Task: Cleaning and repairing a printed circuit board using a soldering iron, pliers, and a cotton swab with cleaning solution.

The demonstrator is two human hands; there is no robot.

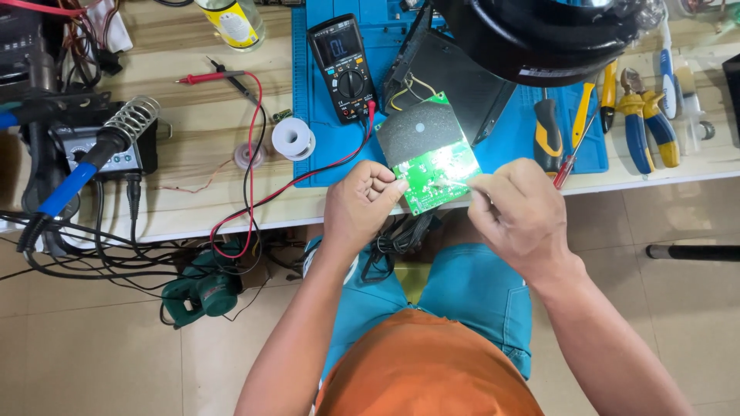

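multimeter (344, 68) behind circuit board (432, 154), solder spool (294, 138), pliers (646, 115)

- The left hand (361, 206) was held curled, knuckles up, fingertips pinched together toward the right.
- The right hand (518, 212) was held loosely closed, thumb and forefinger pressed together, pointing left.
- Both bare forearms were angled inward and upward from the body, wrists kept near each other.
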